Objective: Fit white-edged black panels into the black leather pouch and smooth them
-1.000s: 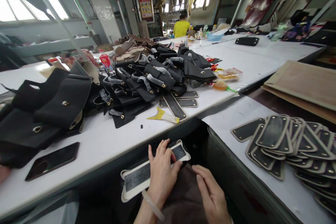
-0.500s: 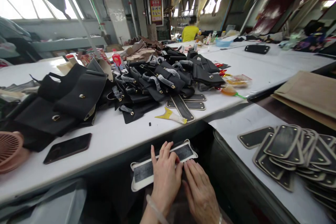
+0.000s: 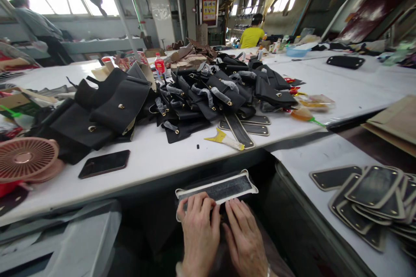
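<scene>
A long dark panel with a pale border [image 3: 227,187] lies in front of me, below the table's front edge, with curled pale corners. My left hand [image 3: 199,229] grips its near edge left of the middle, the fingers bent over the border. Beside it, my right hand [image 3: 243,233] rests with its fingertips on the near edge, fingers nearly straight and side by side, thumb tucked below. Whether the right fingers pinch the border is hard to see. Dark material surrounds the panel, and what lies under it is hidden.
On the white table [image 3: 156,156] are black bags [image 3: 120,104], a phone [image 3: 104,164], a pink fan [image 3: 27,160] and a yellow-tipped tool [image 3: 224,138]. Finished-looking dark panels [image 3: 373,186] are piled at right. A person in yellow [image 3: 252,37] sits far back.
The view has swung left, bringing the whole fan into sight. My left hand has moved from across the panel's middle to its near edge, and its raised fingers have curled.
</scene>
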The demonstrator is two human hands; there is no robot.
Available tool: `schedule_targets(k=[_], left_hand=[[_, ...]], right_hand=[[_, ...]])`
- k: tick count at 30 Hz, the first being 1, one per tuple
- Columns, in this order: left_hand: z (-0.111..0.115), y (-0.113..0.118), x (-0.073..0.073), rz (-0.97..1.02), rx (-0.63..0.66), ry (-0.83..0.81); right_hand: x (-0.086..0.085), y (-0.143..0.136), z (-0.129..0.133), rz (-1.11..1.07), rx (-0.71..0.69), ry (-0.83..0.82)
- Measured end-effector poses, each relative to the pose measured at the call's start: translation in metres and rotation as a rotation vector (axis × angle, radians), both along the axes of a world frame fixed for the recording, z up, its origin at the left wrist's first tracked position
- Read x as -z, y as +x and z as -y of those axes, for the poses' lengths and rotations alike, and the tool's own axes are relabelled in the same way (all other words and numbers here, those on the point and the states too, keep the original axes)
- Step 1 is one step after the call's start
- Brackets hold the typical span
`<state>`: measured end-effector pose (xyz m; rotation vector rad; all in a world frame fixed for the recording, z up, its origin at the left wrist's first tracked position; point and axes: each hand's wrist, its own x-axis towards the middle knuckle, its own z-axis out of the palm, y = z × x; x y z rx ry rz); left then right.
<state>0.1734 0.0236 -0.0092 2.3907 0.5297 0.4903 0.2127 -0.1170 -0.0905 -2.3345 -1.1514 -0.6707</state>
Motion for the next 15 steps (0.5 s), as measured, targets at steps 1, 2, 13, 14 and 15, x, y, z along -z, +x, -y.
schedule_targets(k=[1,2,13,14,15], left_hand=[[-0.001,-0.001,-0.001,0.005,-0.010,-0.004],[-0.001,-0.002,-0.001,0.009,-0.019,-0.008],[-0.026,-0.053,0.074,0.500,-0.715,-0.760],[-0.025,-0.056,0.088,0.522,-0.902,-1.064],[-0.023,-0.057,0.100,0.510,-1.003,-1.282]], right_hand=[[-0.001,-0.001,-0.003,0.001,-0.011,-0.001],[-0.002,-0.003,-0.005,0.002,-0.025,-0.002],[-0.010,-0.009,-0.020,-0.017,-0.141,-0.007],[-0.009,-0.009,-0.021,-0.019,-0.150,-0.008],[-0.008,-0.009,-0.021,-0.020,-0.159,-0.006]])
